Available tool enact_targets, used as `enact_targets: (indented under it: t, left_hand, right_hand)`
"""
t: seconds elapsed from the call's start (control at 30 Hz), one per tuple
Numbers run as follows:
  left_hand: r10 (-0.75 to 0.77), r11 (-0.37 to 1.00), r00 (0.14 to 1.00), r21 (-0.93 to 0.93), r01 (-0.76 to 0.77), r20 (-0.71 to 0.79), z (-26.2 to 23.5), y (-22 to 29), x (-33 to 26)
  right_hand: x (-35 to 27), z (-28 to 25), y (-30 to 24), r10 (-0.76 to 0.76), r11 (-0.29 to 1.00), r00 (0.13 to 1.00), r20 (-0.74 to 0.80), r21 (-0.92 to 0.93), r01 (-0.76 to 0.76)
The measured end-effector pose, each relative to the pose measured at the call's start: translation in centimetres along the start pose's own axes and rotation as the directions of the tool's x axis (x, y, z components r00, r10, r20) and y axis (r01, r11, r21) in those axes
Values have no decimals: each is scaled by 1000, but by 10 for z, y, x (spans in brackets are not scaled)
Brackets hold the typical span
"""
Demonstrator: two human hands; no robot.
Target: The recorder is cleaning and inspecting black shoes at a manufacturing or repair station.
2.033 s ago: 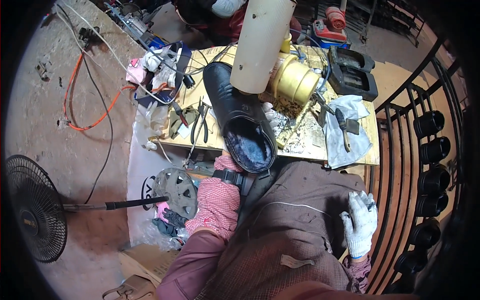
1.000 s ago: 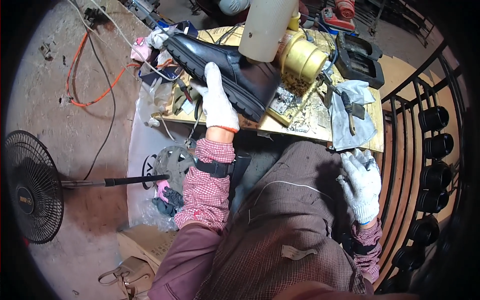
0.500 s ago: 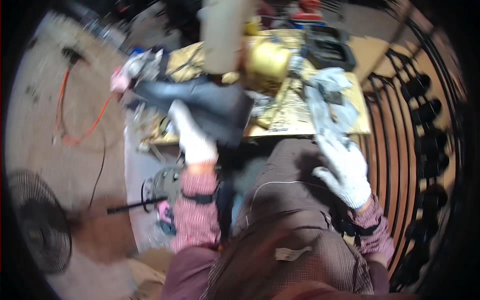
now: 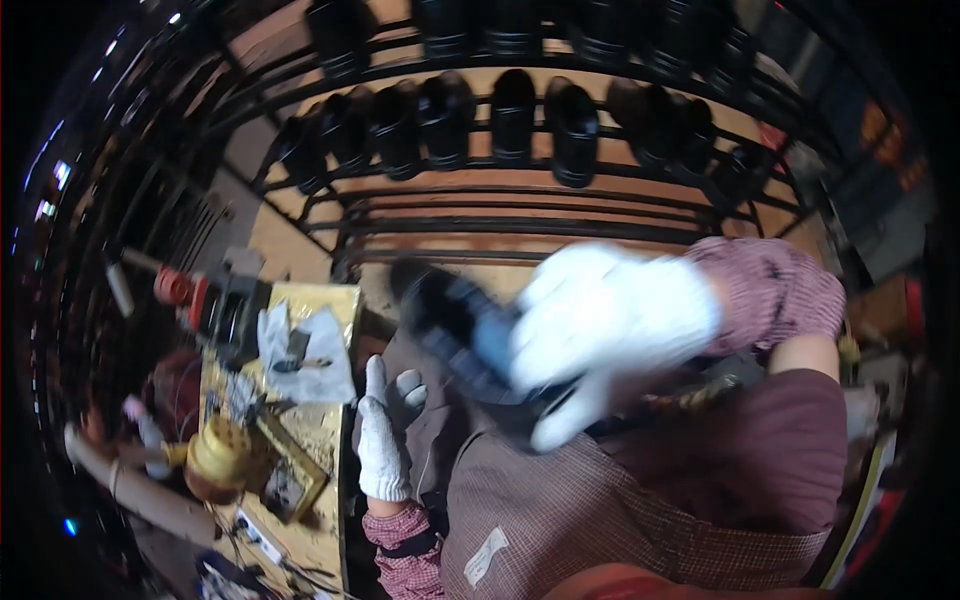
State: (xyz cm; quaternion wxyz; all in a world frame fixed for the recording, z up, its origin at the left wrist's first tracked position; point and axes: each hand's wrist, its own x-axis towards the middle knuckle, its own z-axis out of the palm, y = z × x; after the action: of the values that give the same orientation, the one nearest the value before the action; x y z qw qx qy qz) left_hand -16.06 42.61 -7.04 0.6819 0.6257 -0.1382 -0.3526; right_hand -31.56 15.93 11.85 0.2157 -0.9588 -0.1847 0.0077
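Observation:
My right hand [image 4: 610, 325], in a white knit glove and smeared by motion, grips a black shoe [image 4: 460, 325] in front of my lap. The shoe tilts, its dark opening facing up toward the left; my fingers and palm cover its right-hand end. My left hand [image 4: 387, 430], gloved in the same way, is open beside the table's edge with its fingers pointing up and nothing in it. Close by on the yellowish worktable [image 4: 335, 455] lies a light grey cloth [image 4: 310, 355] with a brush-like tool [image 4: 300, 364] on it.
Ahead stands a black metal rack [image 4: 530, 200] with rows of black shoes [image 4: 513, 115]. The worktable at left carries a black tray [image 4: 240, 315], a yellow round container [image 4: 225, 450] and a white power strip [image 4: 260, 535]. A long pale tube [image 4: 140, 490] extends past its far side.
My view has swung right, from the table to the shoe rack. A black shoe is now in my right hand, which was empty over my lap. My left hand has left the dark item on the table.

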Motion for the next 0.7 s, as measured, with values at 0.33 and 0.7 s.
enact_targets:
  t: [0.33, 0.7]
  left_hand:
    - [-38, 975, 998, -217, 50, 59, -7, -4, 24]
    - [60, 997, 997, 42, -62, 54, 8, 70, 27]
  right_hand:
    - [-272, -46, 88, 931, -224, -118, -344, -286, -932]
    - [-415, -9, 231, 593, -108, 154, -791, -267, -958]
